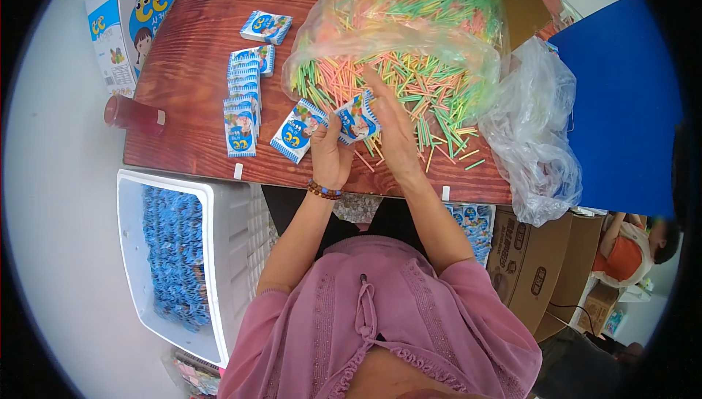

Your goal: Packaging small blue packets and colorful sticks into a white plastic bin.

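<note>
My left hand (331, 156) is closed, its thumb on the near left corner of a small blue-and-white packet (357, 118). My right hand (395, 133) has its fingers stretched out along the packet's right side, over loose candy-coloured sticks (431, 92) in pink, green and yellow. A second packet (296, 133) sits against the left hand's fingers; whether the hand also grips it, I cannot tell. Further left, a row of overlapping packets (240, 130) lies on the wooden table, with one separate packet (266, 27) beyond it.
A clear plastic bag (409, 40) spills the sticks, and its crumpled end (537, 136) hangs over the table's (194, 70) right edge. A red jar (134, 115) lies at the left. A white foam box (212, 267) full of packets stands below; cartons (532, 271) are at right.
</note>
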### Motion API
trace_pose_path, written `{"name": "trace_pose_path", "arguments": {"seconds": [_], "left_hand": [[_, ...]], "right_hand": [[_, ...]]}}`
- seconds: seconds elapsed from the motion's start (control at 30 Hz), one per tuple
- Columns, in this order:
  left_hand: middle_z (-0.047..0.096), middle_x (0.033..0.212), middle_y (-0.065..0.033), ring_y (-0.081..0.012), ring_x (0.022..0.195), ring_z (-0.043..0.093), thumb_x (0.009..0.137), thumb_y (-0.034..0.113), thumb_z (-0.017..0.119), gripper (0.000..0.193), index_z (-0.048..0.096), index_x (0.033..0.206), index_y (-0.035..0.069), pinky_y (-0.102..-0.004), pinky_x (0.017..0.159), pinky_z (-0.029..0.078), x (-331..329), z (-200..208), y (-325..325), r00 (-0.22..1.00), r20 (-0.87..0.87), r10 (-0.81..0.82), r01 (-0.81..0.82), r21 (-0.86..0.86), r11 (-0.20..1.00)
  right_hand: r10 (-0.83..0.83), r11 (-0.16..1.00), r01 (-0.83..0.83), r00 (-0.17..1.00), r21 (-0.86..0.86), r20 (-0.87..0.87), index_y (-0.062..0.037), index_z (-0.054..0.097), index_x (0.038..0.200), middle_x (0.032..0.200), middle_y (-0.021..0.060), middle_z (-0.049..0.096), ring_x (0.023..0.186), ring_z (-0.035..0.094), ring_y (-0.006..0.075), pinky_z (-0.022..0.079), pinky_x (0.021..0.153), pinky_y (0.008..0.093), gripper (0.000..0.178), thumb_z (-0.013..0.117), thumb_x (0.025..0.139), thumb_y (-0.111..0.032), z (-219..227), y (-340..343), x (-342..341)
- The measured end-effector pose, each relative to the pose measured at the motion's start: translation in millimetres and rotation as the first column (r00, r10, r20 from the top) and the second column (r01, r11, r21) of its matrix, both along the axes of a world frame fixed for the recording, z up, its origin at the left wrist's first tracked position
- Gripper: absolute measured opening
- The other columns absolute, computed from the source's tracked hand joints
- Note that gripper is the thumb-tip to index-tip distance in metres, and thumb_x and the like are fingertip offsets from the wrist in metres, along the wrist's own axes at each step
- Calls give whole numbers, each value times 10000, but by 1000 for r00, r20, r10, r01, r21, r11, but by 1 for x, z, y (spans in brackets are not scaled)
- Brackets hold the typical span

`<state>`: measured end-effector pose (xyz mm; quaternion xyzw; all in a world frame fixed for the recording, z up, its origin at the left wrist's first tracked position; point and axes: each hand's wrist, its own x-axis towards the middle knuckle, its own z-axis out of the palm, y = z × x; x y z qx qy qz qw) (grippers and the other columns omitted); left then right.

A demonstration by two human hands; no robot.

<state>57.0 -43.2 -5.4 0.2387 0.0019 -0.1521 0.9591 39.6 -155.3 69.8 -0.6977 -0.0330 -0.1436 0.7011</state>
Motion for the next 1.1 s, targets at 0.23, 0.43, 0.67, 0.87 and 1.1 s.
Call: {"name": "trace_pose_path", "arguments": {"seconds": [0.23,0.43,0.67,0.87,1.1], "left_hand": [[618,1145,-91,-209,1060,601,977,178,514,228,568,1121,10,-401,925,492,1,2,6,996,-85,24,-24,6,1000],[611,1180,-103,-225,1087,593,965,224,538,293,549,1162,7,-401,948,476,-4,-9,20,991,-131,0,-10,-83,997],[637,1099,-28,-149,970,603,974,273,519,309,537,1207,72,-345,786,504,-10,3,17,994,-107,-34,38,35,999],[610,1201,-50,-187,1056,598,978,268,508,322,524,1234,74,-367,826,507,-10,-6,26,995,-87,-51,53,18,998],[596,1223,-62,-197,1106,575,985,289,488,361,511,1263,60,-386,904,477,-9,-9,20,996,-75,-52,58,77,995]], "right_hand": [[63,998,-61,992,23,-106,24,496,1279,1257,130,540,1190,502,223,358,1016,327,438,506,930,-242,-9,-42,4],[-19,606,-304,918,-735,-395,-57,614,1006,962,96,622,825,623,233,476,727,327,182,608,832,-111,-29,-87,-23],[113,322,-191,980,-927,-162,-52,565,881,983,113,559,769,588,340,459,633,384,96,602,806,-99,-44,-88,-17],[41,606,-245,960,-757,-278,-37,538,897,803,115,566,724,598,274,457,618,354,82,579,828,-53,-22,-95,-13],[41,955,-48,999,291,29,-29,565,972,882,61,659,794,600,100,470,666,261,51,547,928,-49,21,-42,-9]]}}
